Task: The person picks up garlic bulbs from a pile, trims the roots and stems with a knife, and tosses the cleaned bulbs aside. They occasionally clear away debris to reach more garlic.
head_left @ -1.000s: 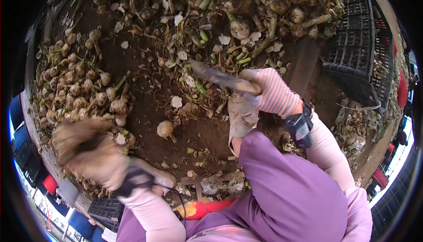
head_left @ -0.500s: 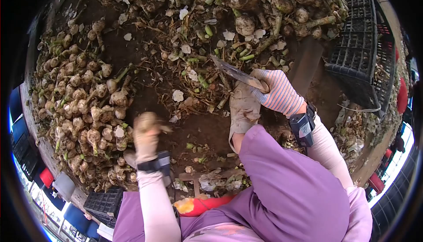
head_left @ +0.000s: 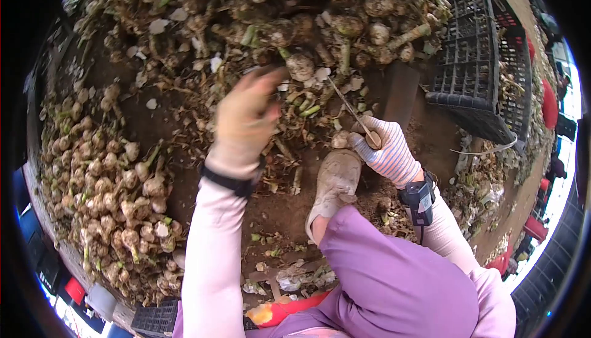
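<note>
My right hand (head_left: pixel 389 152), in a striped glove, is closed around the handle of a knife (head_left: pixel 351 109), its blade pointing up and to the left. My left hand (head_left: pixel 249 116), gloved and blurred by motion, reaches over the dirt and scraps with its fingers apart and nothing visible between them. Just beyond its fingertips lies a large garlic bulb (head_left: pixel 300 66) with a green stem. A pile of untrimmed garlic (head_left: pixel 345 24) spreads across the top of the view. Trimmed bulbs (head_left: pixel 114 178) are heaped at the left.
A black plastic crate (head_left: pixel 465 49) stands at the upper right, and another dark crate (head_left: pixel 154 318) is at the lower left. My shoe (head_left: pixel 337 178) rests on the ground below the knife. Cut stems and peels litter the middle. A red and yellow object (head_left: pixel 289 309) lies near my legs.
My left hand has moved from beside the left heap up and forward toward the untrimmed pile. The knife has turned to a steeper angle in my right hand. The camera view has shifted.
</note>
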Motion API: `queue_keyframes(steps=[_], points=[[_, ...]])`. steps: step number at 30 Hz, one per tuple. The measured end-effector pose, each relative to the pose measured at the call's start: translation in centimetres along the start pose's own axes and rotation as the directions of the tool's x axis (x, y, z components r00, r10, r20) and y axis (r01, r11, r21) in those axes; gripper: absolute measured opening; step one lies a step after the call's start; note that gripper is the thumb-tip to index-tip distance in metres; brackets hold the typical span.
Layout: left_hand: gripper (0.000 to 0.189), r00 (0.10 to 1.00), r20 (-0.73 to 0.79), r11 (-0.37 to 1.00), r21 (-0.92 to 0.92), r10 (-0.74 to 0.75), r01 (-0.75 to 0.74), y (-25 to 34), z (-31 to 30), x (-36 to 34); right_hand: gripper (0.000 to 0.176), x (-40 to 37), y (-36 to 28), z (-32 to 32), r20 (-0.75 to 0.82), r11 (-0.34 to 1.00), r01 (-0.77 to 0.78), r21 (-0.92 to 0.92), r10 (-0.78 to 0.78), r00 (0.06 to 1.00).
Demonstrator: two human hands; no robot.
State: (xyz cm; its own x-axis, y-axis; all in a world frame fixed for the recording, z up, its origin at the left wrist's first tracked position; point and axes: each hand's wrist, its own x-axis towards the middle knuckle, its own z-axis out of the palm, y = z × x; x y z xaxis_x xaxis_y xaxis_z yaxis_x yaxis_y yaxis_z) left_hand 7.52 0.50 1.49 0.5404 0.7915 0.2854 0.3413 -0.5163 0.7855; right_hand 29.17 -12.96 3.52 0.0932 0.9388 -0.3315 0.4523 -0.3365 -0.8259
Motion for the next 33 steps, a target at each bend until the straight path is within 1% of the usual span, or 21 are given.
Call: queue_keyframes(steps=[2, 4, 5, 7, 8, 10, 11, 12, 13, 14, 16, 17, 21, 22, 23, 25, 26, 28, 29, 32, 33], points=[[0.055, 0.92, 0.33, 0.94, 0.326, -0.211, 0.099, 0.5, 3.9, 3.6, 0.024, -0.4, 0.8, -0.4, -0.035, 1.0, -0.018, 0.012, 0.018, 0.999], [0.059, 0.88, 0.349, 0.786, 0.617, -0.322, 0.043, -1.5, 6.8, 4.8, 0.023, -0.7, 1.2, -0.7, -0.061, 0.997, -0.075, 0.022, 0.076, 0.995], [0.059, 0.879, 0.359, 0.788, 0.615, -0.315, 0.031, -1.6, 7.1, 5.0, 0.023, -0.6, 0.9, -1.1, -0.025, 0.997, -0.081, -0.018, 0.081, 0.996], [0.063, 0.741, 0.444, 0.799, 0.566, -0.504, 0.204, -1.4, 6.9, 5.3, 0.022, -0.5, 1.8, -0.9, -0.038, 0.997, -0.07, -0.028, 0.069, 0.997], [0.07, 0.743, 0.44, 0.81, 0.539, -0.504, 0.23, -1.6, 6.8, 4.5, 0.022, -0.5, 2.2, -0.8, -0.036, 0.998, -0.055, -0.044, 0.053, 0.998], [0.074, 0.835, 0.348, 0.898, 0.272, -0.427, 0.346, -1.8, 5.9, 1.4, 0.022, -0.5, 1.6, -0.9, -0.033, 0.997, -0.052, -0.049, 0.051, 0.998], [0.073, 0.788, 0.347, 0.816, -0.096, -0.509, 0.569, -1.4, 5.4, 0.0, 0.022, -0.5, 1.3, -0.9, -0.015, 0.996, -0.06, -0.059, 0.06, 0.998], [0.073, 0.725, 0.378, 0.574, -0.445, -0.575, 0.687, -0.8, 4.7, -1.6, 0.023, -0.5, 1.2, -0.8, 0.006, 0.995, -0.069, -0.071, 0.07, 0.998], [0.078, 0.681, 0.408, 0.393, -0.59, -0.609, 0.705, 0.2, 3.5, -2.8, 0.023, -0.6, 1.3, -0.6, 0.012, 0.996, -0.068, -0.065, 0.069, 0.998], [0.084, 0.651, 0.385, 0.383, -0.574, -0.654, 0.724, 0.8, 2.4, -3.9, 0.022, -0.7, 1.4, -0.3, 0.037, 0.997, -0.041, -0.073, 0.043, 0.998], [0.086, 0.674, 0.344, 0.341, -0.661, -0.654, 0.668, 2.9, 0.8, -5.1, 0.022, -0.6, 1.2, 0.3, 0.073, 0.997, 0.001, -0.075, 0.004, 0.997], [0.08, 0.765, 0.182, 0.569, -0.568, -0.618, 0.595, 3.0, 0.5, -6.2, 0.022, -0.5, 0.9, 0.5, 0.133, 0.996, 0.014, -0.091, -0.002, 0.991], [0.067, 0.634, 0.386, -0.078, -0.886, -0.67, 0.458, 6.1, -1.9, -8.4, 0.022, -0.1, -0.2, 1.8, 0.233, 0.997, 0.06, -0.041, -0.048, 0.971], [0.055, 0.725, 0.391, -0.211, -0.92, -0.567, 0.331, 6.1, -1.9, -8.8, 0.022, 0.0, -0.6, 2.1, 0.253, 0.998, 0.068, -0.006, -0.064, 0.965], [0.055, 0.728, 0.389, -0.207, -0.921, -0.565, 0.331, 6.2, -1.8, -8.8, 0.021, 0.1, -0.9, 2.3, 0.259, 0.996, 0.081, 0.038, -0.088, 0.962], [0.051, 0.827, 0.19, -0.25, -0.966, -0.53, 0.062, 7.2, -0.8, -8.1, 0.021, 0.2, -1.4, 2.7, 0.283, 0.995, 0.073, 0.06, -0.087, 0.955], [0.051, 0.829, 0.187, -0.252, -0.966, -0.527, 0.058, 7.3, -0.6, -8.0, 0.02, 0.2, -1.6, 2.8, 0.314, 0.995, 0.06, 0.083, -0.084, 0.946], [0.051, 0.846, 0.174, -0.492, -0.863, -0.503, -0.115, 7.4, 0.1, -7.7, 0.019, 0.1, -2.2, 3.1, 0.292, 0.985, 0.094, 0.145, -0.133, 0.947], [0.045, 0.775, 0.196, -0.44, -0.89, -0.601, -0.116, 8.8, 0.2, -6.7, 0.018, 0.1, -2.6, 3.2, 0.269, 0.969, 0.123, 0.214, -0.179, 0.947], [0.036, 0.818, 0.273, -0.594, -0.798, -0.506, -0.102, 8.7, 1.0, -7.4, 0.013, 0.5, -3.4, 3.7, 0.152, 0.913, 0.284, 0.292, -0.338, 0.929], [0.024, 0.859, 0.263, -0.625, -0.777, -0.438, -0.081, 9.5, 0.7, -6.5, 0.014, 0.6, -2.3, 4.3, 0.17, 0.936, 0.257, 0.242, -0.301, 0.938]])
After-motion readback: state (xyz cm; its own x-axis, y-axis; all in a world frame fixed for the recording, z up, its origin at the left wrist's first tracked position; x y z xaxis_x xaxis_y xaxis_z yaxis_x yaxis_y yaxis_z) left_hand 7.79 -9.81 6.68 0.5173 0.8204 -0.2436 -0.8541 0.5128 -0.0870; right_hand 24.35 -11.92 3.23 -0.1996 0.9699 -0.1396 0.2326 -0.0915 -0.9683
